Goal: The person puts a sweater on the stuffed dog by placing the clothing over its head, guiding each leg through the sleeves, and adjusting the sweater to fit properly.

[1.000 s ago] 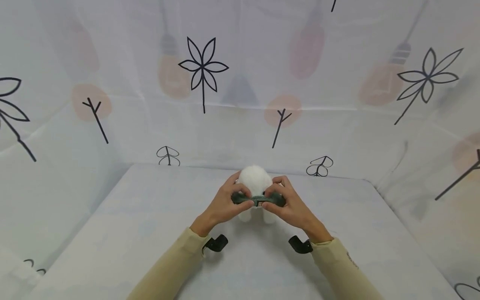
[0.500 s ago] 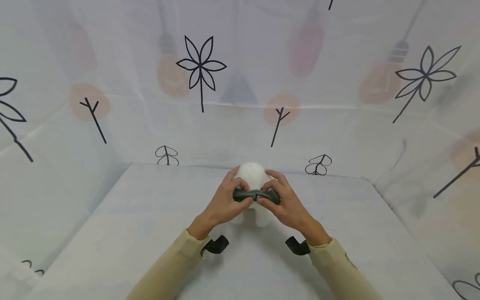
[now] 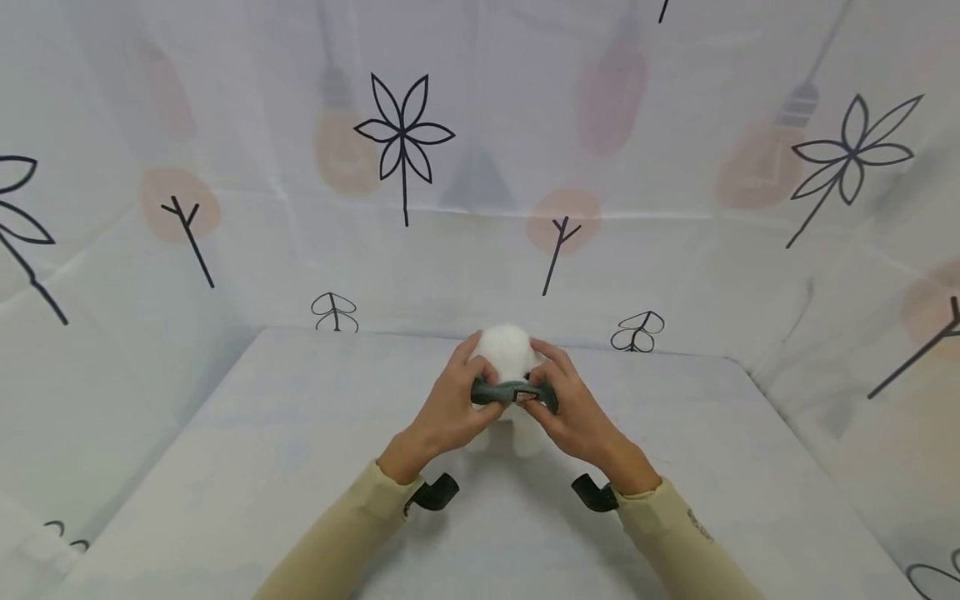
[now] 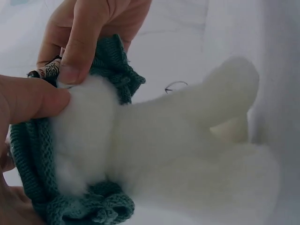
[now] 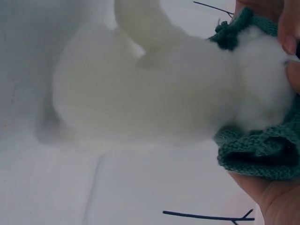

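Note:
A fluffy white plush toy (image 3: pixel 506 350) stands upright between my hands in the head view, its legs on the table. Around its upper body sits a small dark-green knitted sweater (image 3: pixel 491 392), with a sleeve opening (image 5: pixel 258 157) visible in the right wrist view. My left hand (image 3: pixel 450 404) pinches the sweater's edge between thumb and fingers from the left. From the right, my right hand (image 3: pixel 573 408) pinches the same edge near a small printed label (image 4: pixel 49 70). Fingers of both hands reach up along the sides of the toy's head. Its front is hidden.
A pale cloth covers the table (image 3: pixel 300 500). Behind it rises a white curtain (image 3: pixel 480 275) with printed flowers and twigs, which also closes in the sides. Black wrist mounts (image 3: pixel 435 492) stick out from both beige sleeves (image 3: pixel 341 533).
The toy and sweater have shifted slightly up and left. My right index finger has stretched up along the toy's head, and the label shows more between the thumbs.

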{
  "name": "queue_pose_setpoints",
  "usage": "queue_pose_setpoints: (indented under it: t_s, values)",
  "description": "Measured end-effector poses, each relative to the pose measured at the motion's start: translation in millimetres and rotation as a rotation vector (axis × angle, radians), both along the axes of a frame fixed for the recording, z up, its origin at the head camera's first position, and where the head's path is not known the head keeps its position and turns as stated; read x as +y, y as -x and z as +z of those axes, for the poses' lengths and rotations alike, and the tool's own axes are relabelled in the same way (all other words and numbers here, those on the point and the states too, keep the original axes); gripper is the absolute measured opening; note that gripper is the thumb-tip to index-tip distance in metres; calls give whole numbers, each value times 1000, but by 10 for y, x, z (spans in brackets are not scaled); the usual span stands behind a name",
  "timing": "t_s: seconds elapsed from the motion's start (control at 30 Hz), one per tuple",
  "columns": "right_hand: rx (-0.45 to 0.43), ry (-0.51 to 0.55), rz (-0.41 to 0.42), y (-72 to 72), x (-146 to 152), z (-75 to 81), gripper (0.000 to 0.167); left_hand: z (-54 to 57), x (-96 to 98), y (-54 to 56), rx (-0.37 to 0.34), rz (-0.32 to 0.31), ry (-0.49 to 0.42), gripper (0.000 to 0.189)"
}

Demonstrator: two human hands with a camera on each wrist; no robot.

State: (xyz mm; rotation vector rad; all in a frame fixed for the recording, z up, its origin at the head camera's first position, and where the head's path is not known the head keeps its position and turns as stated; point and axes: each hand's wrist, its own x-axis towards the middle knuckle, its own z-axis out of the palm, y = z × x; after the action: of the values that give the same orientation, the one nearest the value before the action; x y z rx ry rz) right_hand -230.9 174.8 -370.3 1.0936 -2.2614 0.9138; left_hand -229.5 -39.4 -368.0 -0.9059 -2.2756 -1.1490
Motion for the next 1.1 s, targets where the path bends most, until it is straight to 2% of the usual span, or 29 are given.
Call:
queue_pose_setpoints:
  t_s: [0.17, 0.37, 0.57, 0.83, 1.0, 1.1]
  values:
    - [62, -15, 4, -30, 4, 45, 25, 79, 15, -58, 20, 27, -13, 22]
    - [92, 4, -46, -30, -17, 51, 26, 136, 14, -91, 49, 49, -2, 24]
    - [146, -11, -118, -26, -16, 47, 38, 111, 27, -76, 73, 64, 6, 31]
    - [212, 9, -88, -3, -12, 21, 31, 72, 55, -71, 142, 68, 4, 27]
    - [241, 3, -65, 24, -3, 0, 32, 54, 48, -64, 145, 64, 25, 24]
    - [213, -13, -62, 48, 23, -19, 27, 45, 36, -48, 126, 44, 32, 24]
